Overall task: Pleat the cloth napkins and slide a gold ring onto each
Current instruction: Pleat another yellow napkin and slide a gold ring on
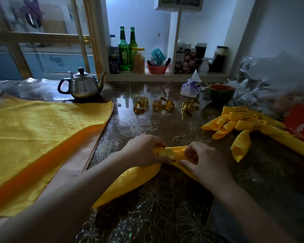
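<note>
Your left hand (144, 149) grips the gold ring (167, 152) on the napkin (130, 179), your right hand (198, 162) pinches it; the bottle (123, 50) label is unreadable.

head cam | looks forward-down | close over table (165, 123)

Printed marks: none fully legible.
Green bottle (123, 50) on the shelf (140, 76): label carries two pale stacked characters, blurred. Dark carton (184, 61) with fruit picture: large white block characters, unreadable. Teal packet (158, 54): fine white print, too small.
</note>
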A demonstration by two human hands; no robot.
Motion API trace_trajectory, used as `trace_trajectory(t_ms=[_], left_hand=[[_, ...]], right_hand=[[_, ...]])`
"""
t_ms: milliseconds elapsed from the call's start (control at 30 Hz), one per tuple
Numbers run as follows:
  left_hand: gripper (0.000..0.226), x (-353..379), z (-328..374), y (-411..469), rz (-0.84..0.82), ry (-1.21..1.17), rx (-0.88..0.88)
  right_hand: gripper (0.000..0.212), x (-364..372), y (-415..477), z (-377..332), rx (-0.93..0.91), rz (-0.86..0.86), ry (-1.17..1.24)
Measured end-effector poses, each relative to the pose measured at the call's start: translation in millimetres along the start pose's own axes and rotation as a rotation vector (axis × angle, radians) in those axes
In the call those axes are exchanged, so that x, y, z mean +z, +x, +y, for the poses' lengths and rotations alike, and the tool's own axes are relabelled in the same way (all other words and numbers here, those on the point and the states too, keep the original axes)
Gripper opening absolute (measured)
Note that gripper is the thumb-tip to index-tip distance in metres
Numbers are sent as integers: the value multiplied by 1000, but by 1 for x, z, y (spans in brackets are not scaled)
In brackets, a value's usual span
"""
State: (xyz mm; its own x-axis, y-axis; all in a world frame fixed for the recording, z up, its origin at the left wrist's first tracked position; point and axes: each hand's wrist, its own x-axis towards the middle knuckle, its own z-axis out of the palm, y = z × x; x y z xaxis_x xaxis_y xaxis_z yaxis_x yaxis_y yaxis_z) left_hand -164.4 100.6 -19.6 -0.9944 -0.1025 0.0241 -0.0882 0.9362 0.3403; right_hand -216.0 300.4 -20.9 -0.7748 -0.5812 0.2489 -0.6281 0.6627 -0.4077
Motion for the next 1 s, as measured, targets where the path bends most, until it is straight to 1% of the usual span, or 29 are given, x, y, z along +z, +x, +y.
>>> trace_trajectory(t_ms=[100,167,300,333,400,467,533,567,633,700,767,833,933,1000], left_hand=[[57,7,3,-3,116,34,-20],[58,11,5,-6,168,38,-23],[59,14,5,-8,177,22,-58],[59,14,4,-8,177,17,-69],[60,13,6,-10,171,12,-80],[71,9,5,-12,133,-38,-123],[87,-3,2,-20,86,-83,-225],[87,-10,-1,-25,65,-56,-276],[70,-22,-5,-37,-13,92,-361],[56,-22,-5,-48,-47,206,-400],[54,-15,0,-53,25,251,-394],[52,-7,7,-54,131,282,-384],[36,2,15,-54,242,288,-401],[30,5,16,-52,308,289,-430]], right_hand=[[18,6,-1,-2,69,-64,39],[16,10,-1,0,138,-134,84],[18,6,9,8,282,-290,228],[18,4,12,9,290,-322,229],[15,-1,17,8,256,-358,157],[10,-5,20,5,201,-340,44],[8,-9,23,1,163,-302,-47],[9,-9,24,0,152,-291,-84],[12,-8,25,-3,131,-278,-138],[18,-6,25,-5,102,-247,-138],[23,-4,24,-8,72,-163,-88],[21,-1,23,-12,49,-74,-76],[16,5,22,-16,35,-61,-76],[15,8,22,-16,38,-70,-63]])
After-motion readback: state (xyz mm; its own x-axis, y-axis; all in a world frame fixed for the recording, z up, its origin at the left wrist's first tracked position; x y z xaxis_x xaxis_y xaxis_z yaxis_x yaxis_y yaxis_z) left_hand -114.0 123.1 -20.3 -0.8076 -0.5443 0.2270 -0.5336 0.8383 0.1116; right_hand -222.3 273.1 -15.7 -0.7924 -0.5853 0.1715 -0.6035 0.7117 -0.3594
